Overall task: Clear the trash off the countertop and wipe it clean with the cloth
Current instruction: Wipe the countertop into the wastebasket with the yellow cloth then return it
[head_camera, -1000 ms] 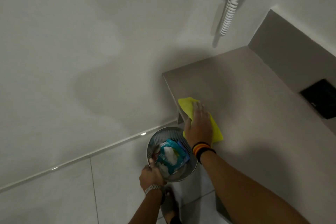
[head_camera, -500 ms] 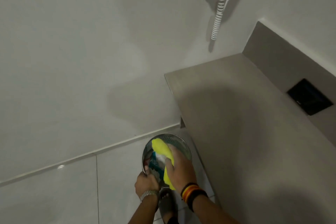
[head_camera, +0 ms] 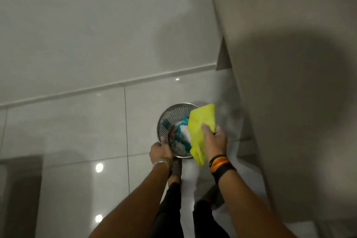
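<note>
Both hands work at a round metal mesh bin [head_camera: 164,121] in the head view: the left hand [head_camera: 161,151] has its grip closed on the near rim, while the right hand [head_camera: 215,141] has its grip closed around a yellow cloth [head_camera: 201,123] that drapes over the bin's right side and hangs below the wrist. Inside the bin lies the trash [head_camera: 180,137], teal and white wrappers, and the bin sits low over the glossy tiled floor [head_camera: 77,131], just left of the grey worktop [head_camera: 289,63], whose visible surface is bare under a broad shadow
</note>
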The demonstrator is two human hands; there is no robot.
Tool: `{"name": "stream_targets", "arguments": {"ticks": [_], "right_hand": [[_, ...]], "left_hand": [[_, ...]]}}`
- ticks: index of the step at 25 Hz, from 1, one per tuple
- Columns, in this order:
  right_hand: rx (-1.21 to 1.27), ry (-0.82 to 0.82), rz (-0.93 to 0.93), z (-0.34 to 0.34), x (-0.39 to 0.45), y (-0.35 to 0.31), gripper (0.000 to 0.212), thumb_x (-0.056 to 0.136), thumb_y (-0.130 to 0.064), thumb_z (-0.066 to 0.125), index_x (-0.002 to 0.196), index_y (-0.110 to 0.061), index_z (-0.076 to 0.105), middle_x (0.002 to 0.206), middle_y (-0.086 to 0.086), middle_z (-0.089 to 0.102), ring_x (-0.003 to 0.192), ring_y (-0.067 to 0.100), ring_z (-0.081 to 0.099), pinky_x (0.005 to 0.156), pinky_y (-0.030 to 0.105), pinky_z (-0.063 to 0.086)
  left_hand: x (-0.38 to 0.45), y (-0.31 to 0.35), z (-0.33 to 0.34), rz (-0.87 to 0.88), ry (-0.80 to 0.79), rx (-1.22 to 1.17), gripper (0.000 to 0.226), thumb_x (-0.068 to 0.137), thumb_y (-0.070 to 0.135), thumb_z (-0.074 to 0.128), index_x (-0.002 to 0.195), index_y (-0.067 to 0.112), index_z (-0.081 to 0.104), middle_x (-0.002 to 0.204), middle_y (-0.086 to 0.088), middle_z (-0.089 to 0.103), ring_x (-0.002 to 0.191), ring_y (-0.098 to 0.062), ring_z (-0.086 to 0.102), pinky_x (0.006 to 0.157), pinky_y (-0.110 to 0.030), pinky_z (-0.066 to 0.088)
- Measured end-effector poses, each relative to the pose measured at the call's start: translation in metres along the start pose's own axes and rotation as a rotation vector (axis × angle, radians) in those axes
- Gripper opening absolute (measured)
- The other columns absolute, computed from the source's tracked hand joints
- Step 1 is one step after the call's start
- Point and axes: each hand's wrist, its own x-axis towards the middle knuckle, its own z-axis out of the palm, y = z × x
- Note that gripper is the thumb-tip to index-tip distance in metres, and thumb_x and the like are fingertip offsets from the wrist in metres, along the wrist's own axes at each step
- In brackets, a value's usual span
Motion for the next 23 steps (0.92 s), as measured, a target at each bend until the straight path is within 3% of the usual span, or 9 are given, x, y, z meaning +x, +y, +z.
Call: {"name": "stream_targets", "arguments": {"ticks": [2, 4, 6, 8, 12, 18, 21, 23], "right_hand": [[0.035, 0.049, 0.057, 0.007, 0.022, 0.030, 0.015, 0.084, -0.023, 0.069, 0.082, -0.010, 0.065, 0.076, 0.006, 0.064, 0.069, 0.020, 0.057, 0.068, 0.033, 0.046], [0.049, 0.099, 0.082, 0.018, 0.044, 0.071, 0.021, 0.082, -0.030, 0.069, 0.082, -0.009, 0.066, 0.079, 0.009, 0.065, 0.073, 0.022, 0.057, 0.067, 0.037, 0.049], [0.036, 0.101, 0.116, 0.028, 0.064, 0.106, 0.020, 0.086, -0.029, 0.069, 0.086, -0.009, 0.067, 0.080, 0.007, 0.065, 0.070, 0.019, 0.058, 0.063, 0.029, 0.050], [0.056, 0.079, 0.186, 0.039, 0.081, 0.132, 0.015, 0.090, -0.026, 0.066, 0.089, -0.011, 0.069, 0.084, 0.004, 0.068, 0.073, 0.018, 0.064, 0.064, 0.025, 0.055], [0.090, 0.037, 0.261, 0.073, 0.118, 0.163, 0.013, 0.088, -0.026, 0.066, 0.081, -0.017, 0.070, 0.088, 0.003, 0.072, 0.088, 0.027, 0.069, 0.080, 0.039, 0.059], [0.037, -0.045, 0.238, 0.112, 0.155, 0.170, 0.019, 0.081, -0.034, 0.071, 0.079, -0.016, 0.070, 0.093, 0.009, 0.074, 0.095, 0.034, 0.072, 0.085, 0.049, 0.060], [0.098, -0.181, 0.324, 0.117, 0.142, 0.155, 0.048, 0.066, -0.048, 0.075, 0.102, -0.016, 0.073, 0.110, 0.015, 0.074, 0.098, 0.037, 0.072, 0.088, 0.057, 0.058], [0.211, -0.378, 0.406, 0.114, 0.116, 0.132, 0.069, 0.070, -0.058, 0.071, 0.126, -0.018, 0.065, 0.124, 0.017, 0.069, 0.110, 0.038, 0.068, 0.097, 0.059, 0.052]], "left_hand": [[0.029, -0.029, 0.022, -0.046, -0.019, -0.027, 0.050, 0.098, 0.047, 0.045, 0.106, 0.003, 0.067, 0.109, -0.022, 0.070, 0.097, -0.038, 0.065, 0.090, -0.049, 0.056], [0.063, -0.060, 0.048, -0.075, -0.036, -0.024, 0.049, 0.099, 0.046, 0.046, 0.106, 0.002, 0.067, 0.107, -0.019, 0.070, 0.095, -0.035, 0.065, 0.087, -0.042, 0.057], [0.099, -0.076, 0.076, -0.086, -0.059, -0.022, 0.048, 0.101, 0.043, 0.044, 0.106, 0.000, 0.067, 0.099, -0.013, 0.066, 0.090, -0.030, 0.061, 0.079, -0.034, 0.051], [0.133, -0.085, 0.102, -0.072, -0.079, -0.010, 0.050, 0.099, 0.046, 0.044, 0.103, 0.003, 0.068, 0.100, -0.014, 0.068, 0.091, -0.032, 0.063, 0.081, -0.035, 0.053], [0.203, -0.115, 0.151, -0.098, -0.106, -0.042, 0.047, 0.093, 0.055, 0.044, 0.090, 0.013, 0.066, 0.103, -0.020, 0.071, 0.092, -0.039, 0.068, 0.081, -0.052, 0.060], [0.242, -0.110, 0.169, -0.035, -0.091, 0.061, 0.047, 0.101, 0.041, 0.043, 0.111, 0.001, 0.065, 0.115, -0.023, 0.068, 0.107, -0.040, 0.063, 0.092, -0.043, 0.052], [0.238, -0.100, 0.149, 0.067, -0.096, 0.071, 0.058, 0.099, 0.045, 0.047, 0.140, 0.004, 0.047, 0.139, -0.021, 0.055, 0.129, -0.037, 0.051, 0.108, -0.043, 0.042], [0.223, -0.077, 0.120, 0.200, -0.056, -0.018, 0.062, 0.098, 0.050, 0.045, 0.141, 0.005, 0.047, 0.144, -0.018, 0.052, 0.134, -0.033, 0.046, 0.113, -0.041, 0.037]]}}
